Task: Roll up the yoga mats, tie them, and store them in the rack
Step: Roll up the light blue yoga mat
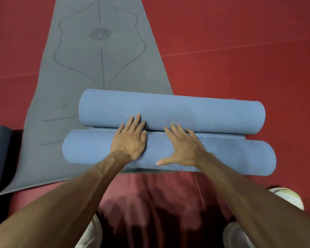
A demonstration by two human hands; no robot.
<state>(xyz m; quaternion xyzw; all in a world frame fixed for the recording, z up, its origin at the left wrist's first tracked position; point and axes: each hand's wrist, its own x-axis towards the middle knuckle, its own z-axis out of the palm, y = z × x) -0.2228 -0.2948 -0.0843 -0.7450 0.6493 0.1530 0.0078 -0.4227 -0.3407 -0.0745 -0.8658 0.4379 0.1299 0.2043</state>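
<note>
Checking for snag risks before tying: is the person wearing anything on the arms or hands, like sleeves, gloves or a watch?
Nothing visible. The left arm and right arm are bare to the frame edge: no sleeves, watch or bands. The left hand and right hand have no gloves or rings that show.

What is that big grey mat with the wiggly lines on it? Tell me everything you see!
The grey mat lies flat and unrolled on the red floor, running away from the person. It looks like matte, rubbery foam, printed with darker lines: a straight centre line, a wavy outline, a round emblem. Two blue rolls lie across its near right part.
</note>
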